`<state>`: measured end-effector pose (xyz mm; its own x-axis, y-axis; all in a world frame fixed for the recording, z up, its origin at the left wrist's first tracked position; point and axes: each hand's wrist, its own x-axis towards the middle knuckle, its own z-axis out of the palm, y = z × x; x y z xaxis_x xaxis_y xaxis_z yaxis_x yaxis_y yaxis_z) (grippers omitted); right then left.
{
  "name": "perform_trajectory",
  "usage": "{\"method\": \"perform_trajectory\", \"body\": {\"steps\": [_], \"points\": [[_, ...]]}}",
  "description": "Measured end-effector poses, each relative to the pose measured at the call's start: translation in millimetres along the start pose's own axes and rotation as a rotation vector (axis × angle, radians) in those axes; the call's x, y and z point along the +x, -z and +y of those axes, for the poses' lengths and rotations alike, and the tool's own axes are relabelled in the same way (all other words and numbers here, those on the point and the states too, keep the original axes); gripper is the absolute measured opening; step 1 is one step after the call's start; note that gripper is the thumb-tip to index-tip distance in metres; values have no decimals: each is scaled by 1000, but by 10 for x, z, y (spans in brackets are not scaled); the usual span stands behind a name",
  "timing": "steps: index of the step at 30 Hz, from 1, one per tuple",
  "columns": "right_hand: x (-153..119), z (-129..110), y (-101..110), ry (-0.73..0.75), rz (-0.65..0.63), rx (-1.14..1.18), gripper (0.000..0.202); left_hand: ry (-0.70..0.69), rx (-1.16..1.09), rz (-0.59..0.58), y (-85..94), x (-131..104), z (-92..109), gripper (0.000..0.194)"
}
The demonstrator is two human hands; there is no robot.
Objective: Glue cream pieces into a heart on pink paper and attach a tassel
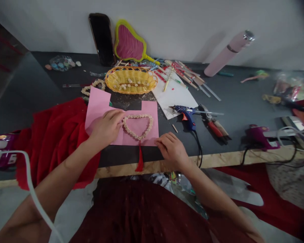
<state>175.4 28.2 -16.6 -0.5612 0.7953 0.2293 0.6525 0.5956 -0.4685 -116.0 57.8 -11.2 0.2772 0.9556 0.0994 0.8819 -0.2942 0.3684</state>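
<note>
A heart-shaped ring of small cream pieces lies on a sheet of pink paper with notches cut in its far edge. From the heart's point a red tassel hangs over the table's front edge. My left hand rests on the paper, its thumb and fingers closed at the heart's left corner. At the paper's near right corner, my right hand has thumb and fingers pinched together on the edge. Behind the paper stands a yellow woven basket with a few cream pieces inside.
Right of the paper lie a blue glue gun, red-handled pliers and a white sheet. A phone, a yellow-rimmed fan and a pink bottle lean at the wall. Red cloth covers the left; a purple glue gun sits right.
</note>
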Motion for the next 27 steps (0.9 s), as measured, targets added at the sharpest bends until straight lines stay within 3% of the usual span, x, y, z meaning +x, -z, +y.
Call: {"method": "perform_trajectory", "body": {"steps": [5,10,18,27], "points": [[116,-18,126,-3,55,-55,18,-67,-28,-117,-88,368,16,43],[126,-168,56,47,27,1,19,-78,70,-148,-137,560,156,28],[2,-125,-88,38,2,34,19,-57,109,-140,-151,616,251,17],[-29,-77,-61,19,30,74,18,-56,94,-163,-51,612,282,20]]}}
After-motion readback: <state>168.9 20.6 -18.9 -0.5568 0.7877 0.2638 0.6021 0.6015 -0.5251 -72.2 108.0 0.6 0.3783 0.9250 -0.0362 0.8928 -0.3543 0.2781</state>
